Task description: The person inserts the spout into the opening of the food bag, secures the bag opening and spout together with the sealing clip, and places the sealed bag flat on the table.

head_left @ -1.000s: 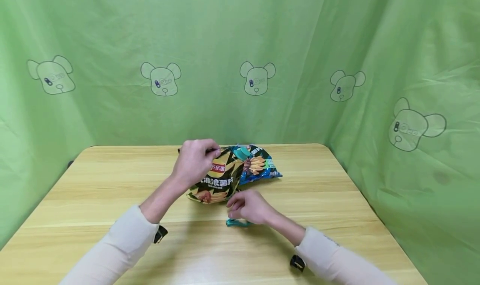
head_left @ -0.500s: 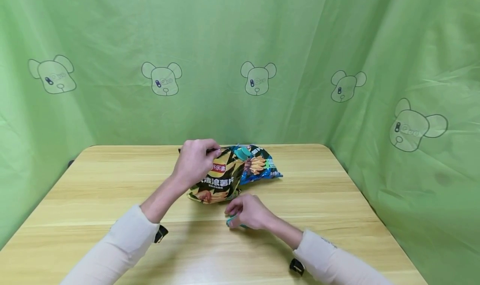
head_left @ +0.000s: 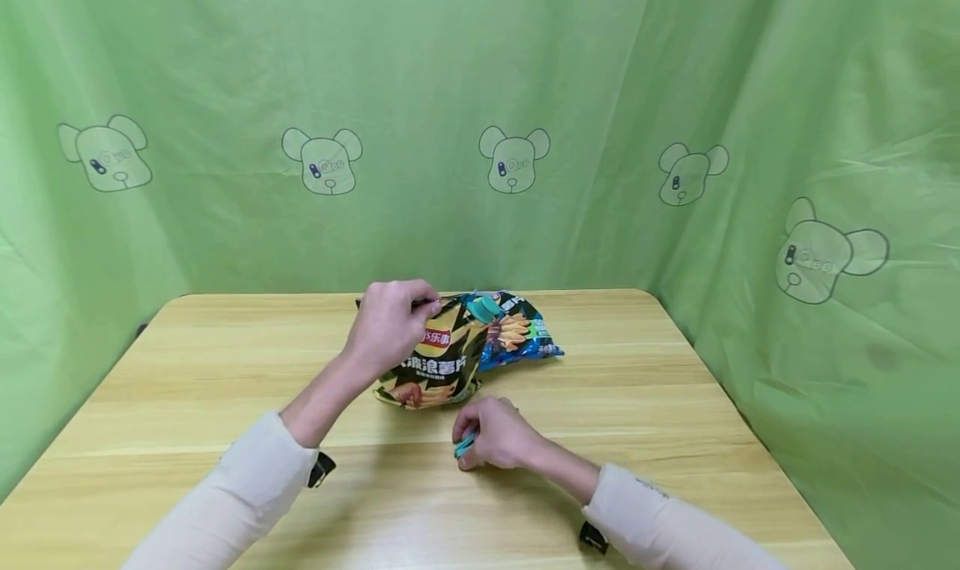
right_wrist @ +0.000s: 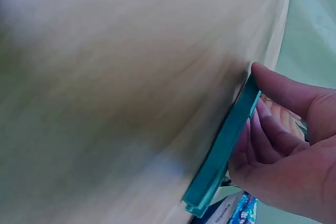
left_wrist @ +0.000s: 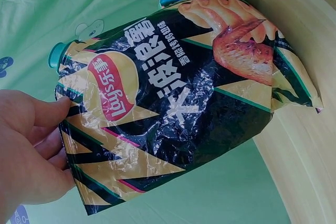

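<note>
My left hand (head_left: 384, 327) pinches the top edge of a black and gold chip bag (head_left: 435, 370), which stands tilted on the table. In the left wrist view, the thumb and fingers grip the bag's crimped end, and its front (left_wrist: 173, 98) faces the camera. My right hand (head_left: 497, 433) holds a teal bag clip (right_wrist: 223, 145) between thumb and fingers, low over the table in front of the bag. Behind the black bag lies a blue chip bag (head_left: 517, 332), partly hidden. A second teal piece (head_left: 483, 307) shows where the two bags meet; which one it is on, I cannot tell.
The wooden table (head_left: 225, 370) extends to both sides of the bags and toward the front. A green curtain (head_left: 420, 220) with mouse-like drawings hangs along the back and the sides.
The right hand has come down to the teal clip on the table and now grips it, turned from its earlier lie. The left hand and both bags stay put.
</note>
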The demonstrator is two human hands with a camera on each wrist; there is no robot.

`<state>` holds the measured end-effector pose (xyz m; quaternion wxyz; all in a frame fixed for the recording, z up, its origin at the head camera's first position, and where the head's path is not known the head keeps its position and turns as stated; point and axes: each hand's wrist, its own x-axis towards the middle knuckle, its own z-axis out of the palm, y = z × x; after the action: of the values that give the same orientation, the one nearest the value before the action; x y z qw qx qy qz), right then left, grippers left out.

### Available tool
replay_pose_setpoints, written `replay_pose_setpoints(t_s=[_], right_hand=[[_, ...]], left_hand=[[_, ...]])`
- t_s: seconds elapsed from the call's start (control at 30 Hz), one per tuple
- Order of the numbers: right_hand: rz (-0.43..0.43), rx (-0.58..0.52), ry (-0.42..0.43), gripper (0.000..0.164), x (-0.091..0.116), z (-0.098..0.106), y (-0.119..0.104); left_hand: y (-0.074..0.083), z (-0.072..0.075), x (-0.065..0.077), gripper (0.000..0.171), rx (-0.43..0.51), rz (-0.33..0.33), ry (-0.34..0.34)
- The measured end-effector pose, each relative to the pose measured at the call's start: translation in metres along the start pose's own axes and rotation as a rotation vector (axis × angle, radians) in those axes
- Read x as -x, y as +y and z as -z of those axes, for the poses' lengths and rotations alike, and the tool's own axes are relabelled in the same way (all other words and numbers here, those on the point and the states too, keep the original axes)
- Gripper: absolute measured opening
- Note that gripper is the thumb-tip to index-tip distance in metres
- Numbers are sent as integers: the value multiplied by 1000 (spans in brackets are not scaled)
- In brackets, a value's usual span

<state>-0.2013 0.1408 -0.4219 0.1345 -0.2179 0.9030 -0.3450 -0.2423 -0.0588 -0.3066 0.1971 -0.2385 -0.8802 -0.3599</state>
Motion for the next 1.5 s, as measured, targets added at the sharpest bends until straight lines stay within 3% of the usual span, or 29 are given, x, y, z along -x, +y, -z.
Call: replay_pose_setpoints(t_s=[0.33, 0.53, 0.9, 1.17, 1.37, 1.5], right_hand=[[3, -21, 81, 9, 1, 32, -13], [-29, -21, 124, 14, 4, 55, -17], [15, -1, 213, 18, 10, 91, -18], [-13, -107, 228, 13, 15, 107, -12], [-38, -244, 231, 20, 19, 118, -7], [-77, -275, 231, 21, 21, 122, -6]], left_hand=[[0, 0, -1, 8, -2, 4, -4], [0, 0, 0, 8, 2, 14, -11], [0, -1, 1, 7, -4, 2, -1], [0, -1, 1, 8, 3, 5, -4], [1, 0, 0, 8, 0, 6, -2], [1, 0, 0, 8, -2, 9, -3]])
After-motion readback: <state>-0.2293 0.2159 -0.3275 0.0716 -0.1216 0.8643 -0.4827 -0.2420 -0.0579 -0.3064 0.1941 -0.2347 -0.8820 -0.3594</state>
